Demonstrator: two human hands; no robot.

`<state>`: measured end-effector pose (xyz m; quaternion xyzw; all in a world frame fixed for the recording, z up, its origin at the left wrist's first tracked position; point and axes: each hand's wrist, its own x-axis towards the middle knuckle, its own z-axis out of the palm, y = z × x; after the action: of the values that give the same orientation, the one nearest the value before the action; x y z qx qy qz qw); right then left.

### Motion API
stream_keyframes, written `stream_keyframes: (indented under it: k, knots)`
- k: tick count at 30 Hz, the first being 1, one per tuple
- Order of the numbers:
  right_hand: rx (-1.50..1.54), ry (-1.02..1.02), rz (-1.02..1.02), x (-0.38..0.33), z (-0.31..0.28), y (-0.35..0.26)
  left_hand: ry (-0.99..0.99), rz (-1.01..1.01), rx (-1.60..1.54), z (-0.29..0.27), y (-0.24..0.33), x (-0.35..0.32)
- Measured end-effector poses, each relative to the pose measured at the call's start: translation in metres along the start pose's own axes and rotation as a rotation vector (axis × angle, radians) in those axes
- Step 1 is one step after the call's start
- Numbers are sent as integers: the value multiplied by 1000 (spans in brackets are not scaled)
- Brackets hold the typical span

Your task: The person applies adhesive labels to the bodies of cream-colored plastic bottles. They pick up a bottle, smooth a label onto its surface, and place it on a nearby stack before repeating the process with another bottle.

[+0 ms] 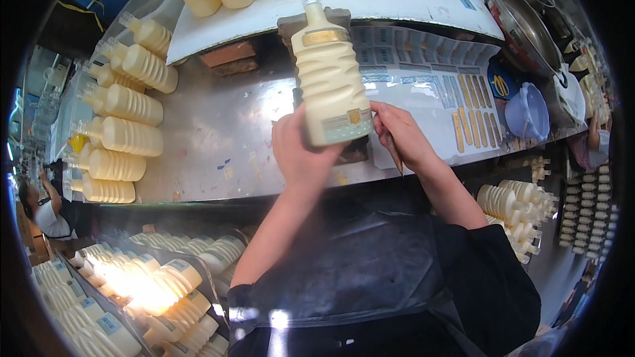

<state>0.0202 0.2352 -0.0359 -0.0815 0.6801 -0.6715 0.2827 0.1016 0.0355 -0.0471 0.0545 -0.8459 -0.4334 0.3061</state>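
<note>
A cream-coloured ribbed bottle (329, 78) with a clear threaded neck tilts over the metal table, its base toward me. One gold label crosses its shoulder, and a pale band with a gold emblem runs near the base. My left hand (299, 153) is wrapped around its lower left side and base. At the lower right edge of the bottle is my right hand (405, 137), fingers closed. A thin, brown, pointed tool (395, 155) sticks out below those fingers; its exact kind is unclear. Behind the bottle, a dark block (286, 25) is partly hidden.
Several similar bottles (129, 133) lie along the table's left end. Gold label strips (473, 125) and pale blue labels lie on white sheets at right, near a lavender bucket (526, 111). A white raised board (403, 0) spans the back. More bottles (178, 281) fill crates below left.
</note>
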Motion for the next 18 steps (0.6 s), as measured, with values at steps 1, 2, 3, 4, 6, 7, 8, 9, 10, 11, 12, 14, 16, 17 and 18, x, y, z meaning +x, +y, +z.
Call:
stream_keyframes:
  k: [1,2,3,4,6,7,8,9,10,11,12,14,16,17,18]
  knots:
    - [-7,8,3,-1,2,-3,-12,-16,-7,-1,0,0]
    - [-21,-8,-15,-1,3,-5,-22,-16,3,-2,-1,-1]
    - [-34,-20,-34,-1,3,-6,-35,-12,11,-3,-3,-2]
    - [-47,-32,-54,-2,3,-8,-48,-7,18,-4,-6,-3]
    - [-3,-8,-23,-6,8,-12,-85,-82,-106,-8,-10,-8]
    - [19,-15,-6,-7,9,-14,-105,-121,-167,-10,-12,-9]
    - [40,-22,9,-8,11,-15,-100,-221,-313,-9,-15,-9]
    - [58,-47,23,-6,10,-17,-94,-321,-462,-6,-17,-8]
    - [48,-58,18,-5,10,-17,-89,-422,-609,-5,-18,-7]
    - [40,-68,14,-4,11,-17,-89,-463,-637,-5,-16,-6]
    - [4,-61,-10,-2,12,-14,-91,-504,-665,-5,-13,-4]
    - [-26,-61,-22,3,7,-1,-88,-526,-684,-2,-14,-4]
    - [-29,-66,-5,6,5,6,-71,-552,-729,-3,-7,-2]
    - [-22,-53,-12,7,6,7,-62,-564,-752,-3,-4,-1]
    - [-14,-41,-18,7,8,8,-60,-567,-748,-3,-4,-1]
